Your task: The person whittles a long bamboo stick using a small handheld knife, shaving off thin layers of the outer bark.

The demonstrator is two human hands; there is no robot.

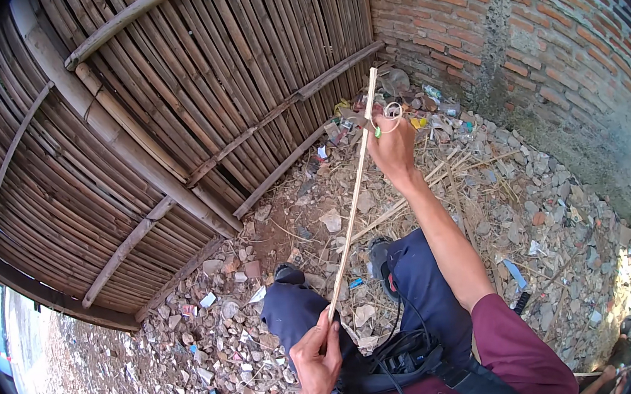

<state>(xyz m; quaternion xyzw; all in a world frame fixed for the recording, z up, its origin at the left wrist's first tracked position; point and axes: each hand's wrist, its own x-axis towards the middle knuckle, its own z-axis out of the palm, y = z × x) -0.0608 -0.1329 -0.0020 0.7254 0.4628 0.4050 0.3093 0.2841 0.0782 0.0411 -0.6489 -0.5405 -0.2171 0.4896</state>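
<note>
A long, thin, pale strip of split bamboo (pixel 355 202) slants across the middle, its far end up by the wall corner and its near end over my lap. The fingers of my left hand (pixel 318 360) pinch the near end. Farther out, my right hand (pixel 394 145) is closed round the strip close to its far end. A pale loop of cord or band (pixel 393 111) shows at the right fingers, with a small green bit (pixel 377 132) beside it. Whether the strip is one piece or several laid together, I cannot tell.
Rubble and litter cover the ground (pixel 230 339). Pale bamboo strips (pixel 402 206) lie beyond my knees. A bamboo slat wall (pixel 163 90) stands at left, a brick wall (pixel 451 18) at right. Another person's hand (pixel 605 380) shows at the lower right. Black cables cross my lap.
</note>
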